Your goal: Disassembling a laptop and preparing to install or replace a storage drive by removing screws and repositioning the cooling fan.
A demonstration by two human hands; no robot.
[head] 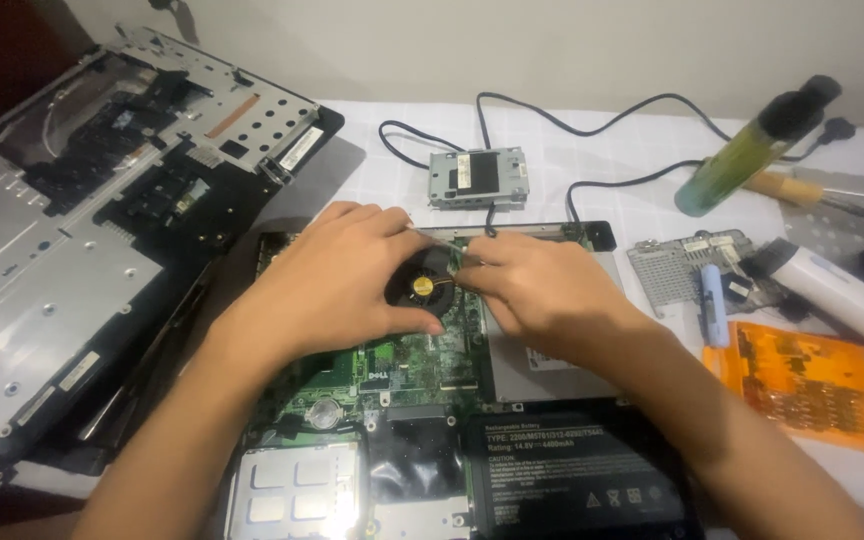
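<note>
An opened laptop base with a green motherboard (422, 365) lies in front of me. My left hand (337, 280) rests on the board, its fingers curled around a small round black fan (420, 285) with a yellow hub. My right hand (537, 285) pinches a thin metal tool or part (432, 237) at the fan's upper right edge. What the fingertips grip is partly hidden. A black battery (577, 480) sits at the base's lower right.
A removed laptop cover with metal shielding (82, 220) leans at the left. A small metal drive caddy (478, 178) with black cables lies behind. At the right are a green bottle (752, 150), a screwdriver (822, 195), a metal bracket (677, 265), a white device (842, 295) and an orange sheet (802, 380).
</note>
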